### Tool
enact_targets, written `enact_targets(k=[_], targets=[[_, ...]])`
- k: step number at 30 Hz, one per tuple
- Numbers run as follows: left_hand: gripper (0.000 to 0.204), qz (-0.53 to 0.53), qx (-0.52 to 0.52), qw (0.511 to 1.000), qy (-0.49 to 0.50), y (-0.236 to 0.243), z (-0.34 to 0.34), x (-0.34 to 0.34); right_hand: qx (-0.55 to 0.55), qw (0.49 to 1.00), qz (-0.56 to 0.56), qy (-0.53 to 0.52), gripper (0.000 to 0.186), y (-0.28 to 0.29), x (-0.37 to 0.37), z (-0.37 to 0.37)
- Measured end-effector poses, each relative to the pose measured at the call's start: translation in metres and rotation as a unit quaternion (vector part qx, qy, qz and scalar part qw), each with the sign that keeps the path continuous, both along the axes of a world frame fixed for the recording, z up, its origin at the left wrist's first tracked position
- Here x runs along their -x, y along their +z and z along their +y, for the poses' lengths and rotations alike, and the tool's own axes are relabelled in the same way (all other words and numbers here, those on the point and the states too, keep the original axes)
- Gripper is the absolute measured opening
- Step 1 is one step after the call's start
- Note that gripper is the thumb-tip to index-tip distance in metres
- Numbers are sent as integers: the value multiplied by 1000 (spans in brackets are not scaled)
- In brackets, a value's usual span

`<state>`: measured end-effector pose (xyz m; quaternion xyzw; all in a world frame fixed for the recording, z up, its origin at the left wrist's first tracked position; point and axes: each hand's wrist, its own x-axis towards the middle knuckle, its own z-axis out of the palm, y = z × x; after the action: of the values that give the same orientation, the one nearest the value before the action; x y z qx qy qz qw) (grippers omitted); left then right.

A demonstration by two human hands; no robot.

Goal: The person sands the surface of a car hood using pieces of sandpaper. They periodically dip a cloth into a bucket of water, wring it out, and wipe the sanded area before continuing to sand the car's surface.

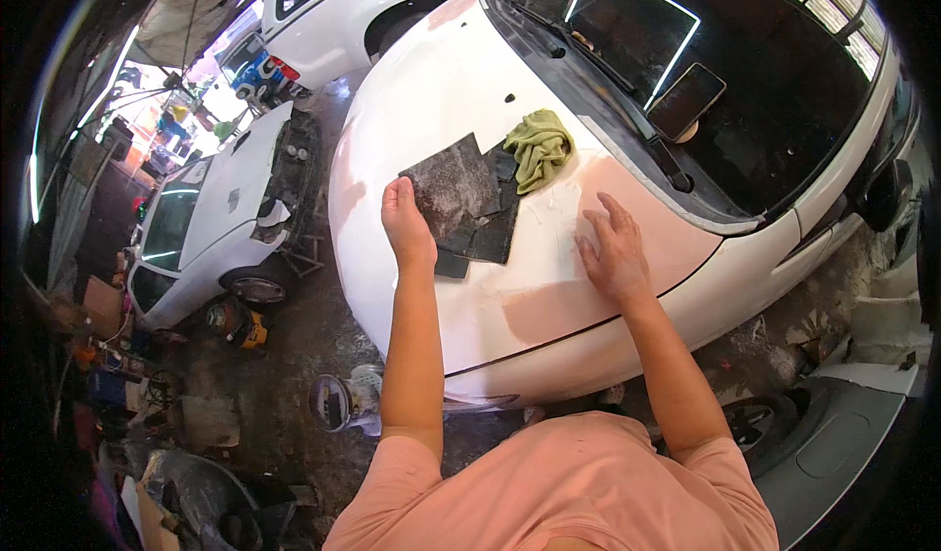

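Observation:
My left hand (408, 223) pinches the left corner of a worn dark grey sheet (451, 184), which looks like sandpaper, over a white car hood (412, 120). More black sheets (485, 242) lie beneath and beside it. A crumpled green cloth (539, 149) rests at their upper right. My right hand (613, 252) is open, fingers apart, on or just above the hood beside a beige-pink patch (667, 232); whether it touches is unclear.
A phone (686, 102) lies at the dark windshield (774, 100), near the wipers. Another white car (225, 208) with an exposed front stands left, a white vehicle (343, 17) behind. A bucket (250, 330) and clutter occupy the left floor; a grey car body (833, 433) is right.

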<state>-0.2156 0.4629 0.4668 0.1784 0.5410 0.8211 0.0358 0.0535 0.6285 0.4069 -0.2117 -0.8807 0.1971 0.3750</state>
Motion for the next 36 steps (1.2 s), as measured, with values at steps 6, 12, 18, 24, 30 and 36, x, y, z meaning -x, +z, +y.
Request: enact_targets(k=[6,12,18,24,30,36], targets=[[18,-81,-92,989,-82,17,-19,-42,2,1000,15,8,39,0,-3,1],[19,13,7,998,-62,5,-35,-90,103,988,87,76,35,3,-9,-5],[24,478,276,834,-30,-26,-41,-178,732,627,158,215,33,22,-14,-51],[28,451,376,808,37,-75,-68,-228,714,659,138,192,24,-5,-21,-63],[38,367,413,830,77,-92,-94,-240,719,651,135,202,33,-6,-17,-63],[39,272,437,851,105,-106,-114,-256,712,656,125,217,35,-10,-18,-58]])
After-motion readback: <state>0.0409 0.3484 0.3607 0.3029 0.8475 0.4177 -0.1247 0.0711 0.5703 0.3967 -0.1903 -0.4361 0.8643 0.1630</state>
